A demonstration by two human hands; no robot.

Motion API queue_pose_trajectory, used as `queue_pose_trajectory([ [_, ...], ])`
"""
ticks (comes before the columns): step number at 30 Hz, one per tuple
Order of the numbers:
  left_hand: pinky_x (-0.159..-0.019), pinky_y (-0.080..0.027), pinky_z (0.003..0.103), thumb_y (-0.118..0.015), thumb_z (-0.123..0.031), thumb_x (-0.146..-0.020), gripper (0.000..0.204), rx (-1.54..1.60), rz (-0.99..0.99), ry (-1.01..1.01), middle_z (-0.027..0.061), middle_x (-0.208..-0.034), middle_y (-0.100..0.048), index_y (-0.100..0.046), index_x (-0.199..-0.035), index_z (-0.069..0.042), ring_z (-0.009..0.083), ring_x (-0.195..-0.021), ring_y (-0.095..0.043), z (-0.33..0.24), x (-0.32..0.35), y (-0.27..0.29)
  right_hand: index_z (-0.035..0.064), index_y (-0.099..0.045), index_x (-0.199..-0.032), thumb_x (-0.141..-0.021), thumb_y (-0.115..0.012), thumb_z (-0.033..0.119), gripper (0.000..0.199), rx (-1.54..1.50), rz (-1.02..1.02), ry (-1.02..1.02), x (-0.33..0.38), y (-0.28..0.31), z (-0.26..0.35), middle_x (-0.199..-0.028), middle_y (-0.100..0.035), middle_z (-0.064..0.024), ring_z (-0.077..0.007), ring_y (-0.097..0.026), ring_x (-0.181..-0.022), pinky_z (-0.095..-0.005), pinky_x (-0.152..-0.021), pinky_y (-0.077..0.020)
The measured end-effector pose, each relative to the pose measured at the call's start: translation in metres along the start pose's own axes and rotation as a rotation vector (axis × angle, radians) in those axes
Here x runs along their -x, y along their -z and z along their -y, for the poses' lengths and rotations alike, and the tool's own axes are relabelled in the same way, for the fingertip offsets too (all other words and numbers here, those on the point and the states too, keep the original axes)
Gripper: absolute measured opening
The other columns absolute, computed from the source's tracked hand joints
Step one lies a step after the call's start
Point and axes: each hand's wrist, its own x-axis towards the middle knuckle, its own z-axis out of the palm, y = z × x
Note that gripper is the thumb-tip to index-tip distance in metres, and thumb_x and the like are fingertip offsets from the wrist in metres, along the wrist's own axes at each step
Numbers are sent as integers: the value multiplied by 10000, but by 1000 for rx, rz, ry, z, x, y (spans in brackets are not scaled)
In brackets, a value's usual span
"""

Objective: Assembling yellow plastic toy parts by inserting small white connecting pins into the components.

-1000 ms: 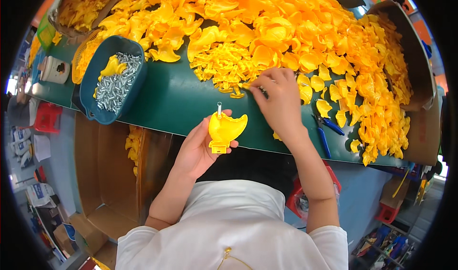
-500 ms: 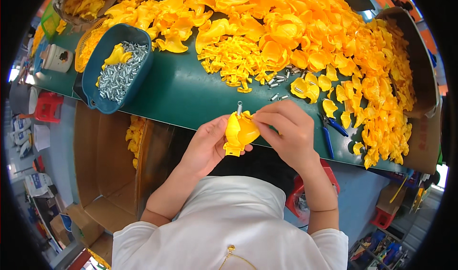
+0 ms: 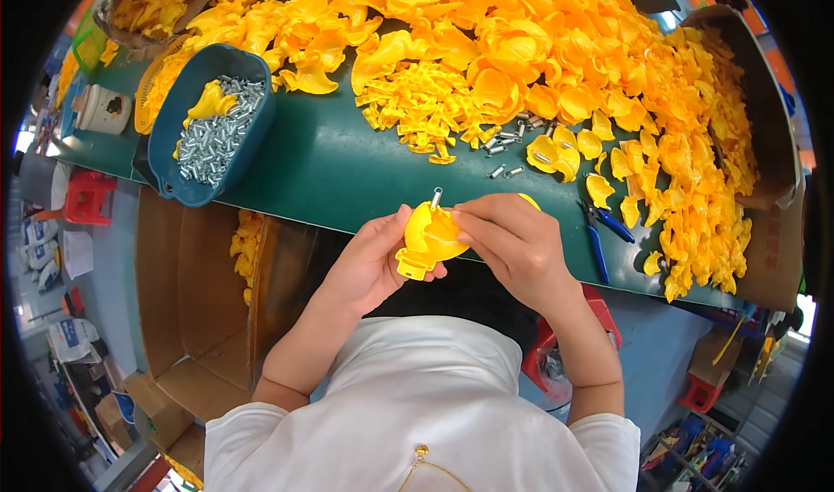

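My left hand holds a yellow plastic part just in front of the green table's near edge. A small metal spring sticks up from the top of the part. My right hand pinches the part's right side with thumb and fingers. A few loose metal springs lie on the table just beyond my hands, next to a pile of small yellow pieces.
A blue tub of metal springs sits at the left of the table. A big heap of yellow plastic parts covers the far and right side. Blue-handled pliers lie at right. An open cardboard box stands below the table, left.
My right hand came back from the loose springs on the table to the yellow part. Both hands now hold the part together, closer to my body.
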Motion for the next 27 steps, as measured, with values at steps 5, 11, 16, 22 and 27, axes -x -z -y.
queue_pose_trajectory([
  [5,-745,-548,341,-358,-315,-985,427,143,26,-27,160,-1129,-576,-433,-1250,12,278,-852,-646,2,-3,-9,14,-507,-1235,-820,-600,113,437,-90,42,-294,14,18,1,-1239,-530,-133,-302,-489,-1141,-364,-961,-385],
  [11,-852,-507,406,-590,-289,-873,506,9,-15,-53,262,-1292,-433,-414,-1260,-14,372,-1043,-570,6,-10,-9,41,-530,-1228,-734,-677,48,516,184,90,-458,62,23,-8,-1260,-516,-126,-311,-473,-1156,-349,-969,-376],
  [16,-954,-442,414,-738,-168,-746,684,-120,12,-183,213,-1319,-434,-383,-1307,-3,349,-1132,-526,13,-12,-22,13,-551,-1197,-705,-683,23,510,-115,-95,-542,55,16,6,-1213,-543,-149,-294,-527,-1101,-332,-940,-403],
  [22,-1000,-409,359,-701,49,-706,779,-158,80,-277,131,-1373,-390,-307,-1377,1,224,-1239,-425,21,-9,-20,6,-575,-1185,-668,-722,39,538,-512,-136,-486,33,9,35,-1191,-552,-176,-267,-542,-1094,-329,-925,-418],
  [27,-1000,-407,348,-694,74,-702,783,-151,114,-263,116,-1377,-386,-306,-1378,1,216,-1211,-448,20,-6,-22,20,-598,-1161,-670,-733,55,511,-506,-122,-480,31,8,39,-1185,-560,-172,-264,-557,-1073,-329,-905,-434],
])
